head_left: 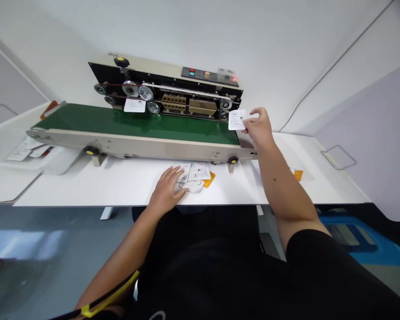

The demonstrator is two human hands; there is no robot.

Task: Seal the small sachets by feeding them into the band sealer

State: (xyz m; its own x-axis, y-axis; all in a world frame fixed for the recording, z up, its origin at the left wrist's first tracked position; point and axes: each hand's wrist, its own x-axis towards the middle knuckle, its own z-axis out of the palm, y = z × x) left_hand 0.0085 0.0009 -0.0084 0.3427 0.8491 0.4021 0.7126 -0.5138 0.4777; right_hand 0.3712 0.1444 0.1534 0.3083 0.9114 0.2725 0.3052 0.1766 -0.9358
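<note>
Between the thumb and fingers of my right hand (258, 126) is a small white printed packet (236, 120). It is at the right end of a band sealing machine (173, 95), close to the rollers there. My left hand (166, 189) lies on the table with its fingers spread, the fingertips touching a small pile of white packets (200, 171). An orange packet (209, 179) pokes out from under that pile. A second white packet (135, 106) sits at the machine's left rollers, above the green conveyor belt (126, 122).
A white bin (62, 160) holding several packets stands below the belt's left end. Another orange packet (298, 175) lies on the table right of my right forearm. The control panel (208, 74) tops the machine. Black-and-yellow knobs (91, 150) jut from the conveyor's front.
</note>
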